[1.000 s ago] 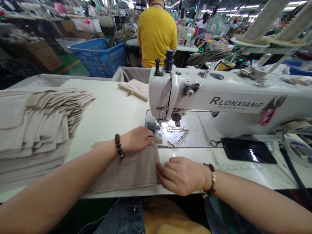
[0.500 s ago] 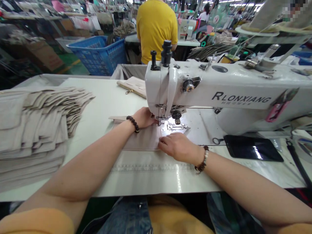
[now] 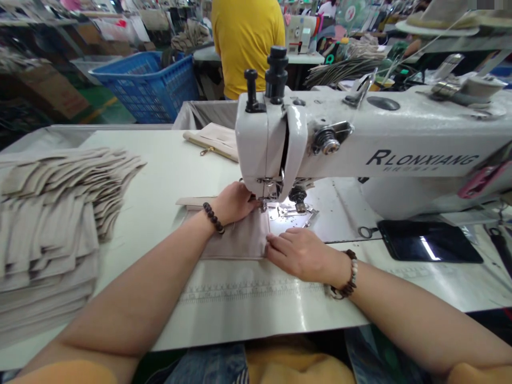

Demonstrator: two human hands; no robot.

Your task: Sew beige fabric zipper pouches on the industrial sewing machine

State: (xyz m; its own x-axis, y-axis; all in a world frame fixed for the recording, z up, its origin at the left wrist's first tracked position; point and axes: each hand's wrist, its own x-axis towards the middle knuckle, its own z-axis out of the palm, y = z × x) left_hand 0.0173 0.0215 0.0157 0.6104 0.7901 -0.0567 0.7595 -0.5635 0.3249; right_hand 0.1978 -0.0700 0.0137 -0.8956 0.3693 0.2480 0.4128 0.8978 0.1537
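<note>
A flat beige fabric piece [image 3: 236, 241] lies under the needle end of a white sewing machine [image 3: 340, 144], its right edge running beside the lit needle plate. My left hand [image 3: 232, 204] is closed on the far part of the fabric, thumb close to the presser foot [image 3: 263, 205]; the machine head hides some of its fingertips. At the near right corner, my right hand [image 3: 302, 255] pinches the fabric edge between thumb and fingers. Both wrists wear bead bracelets.
Stacked beige fabric pieces [image 3: 52, 213] cover the table's left side. A zippered beige piece [image 3: 212, 141] lies behind the machine head. On the right are a black phone [image 3: 428, 241] and a ruler strip [image 3: 256, 290] runs along the front. Beyond are a blue basket [image 3: 148, 88] and a person in yellow [image 3: 248, 48].
My view has shifted slightly, so the machine looks larger and the stack sits farther left. Both hands keep their places on the fabric, with little visible movement relative to the needle.
</note>
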